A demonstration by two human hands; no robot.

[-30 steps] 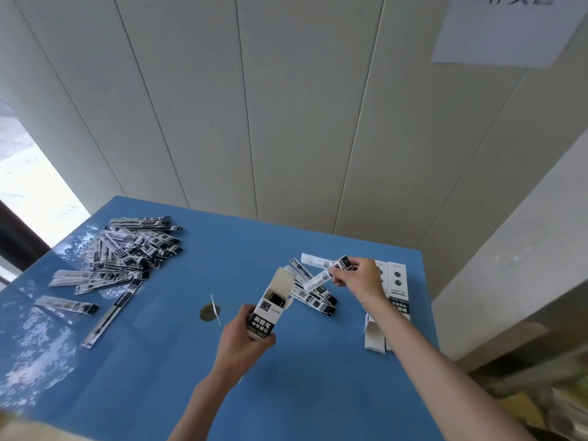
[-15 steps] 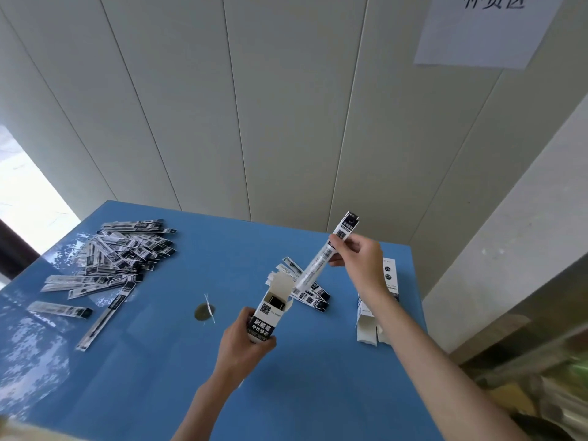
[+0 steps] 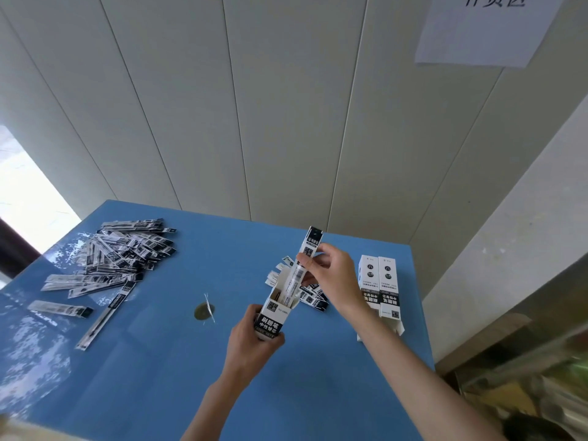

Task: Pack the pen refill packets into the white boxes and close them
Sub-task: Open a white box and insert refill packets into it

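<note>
An open white cardboard box with black lettering (image 3: 274, 316) is gripped at its lower end by the left hand (image 3: 251, 345). A long clear pen refill packet with a black header (image 3: 304, 265) is pinched by the right hand (image 3: 331, 278), its lower end inside the box mouth. Two more white boxes (image 3: 380, 288) lie just right of the right hand; a heap of packets (image 3: 121, 253) lies well left on the blue table (image 3: 159, 361).

- Left hand (image 3: 251, 342) reaches in from below, forearm bare, fingers and thumb curled round the lower end of an open white box (image 3: 273, 313).
- Right hand (image 3: 331, 281) sits higher, wrist bent, fingertips pinching a pen refill packet (image 3: 304, 265) near its middle.
</note>
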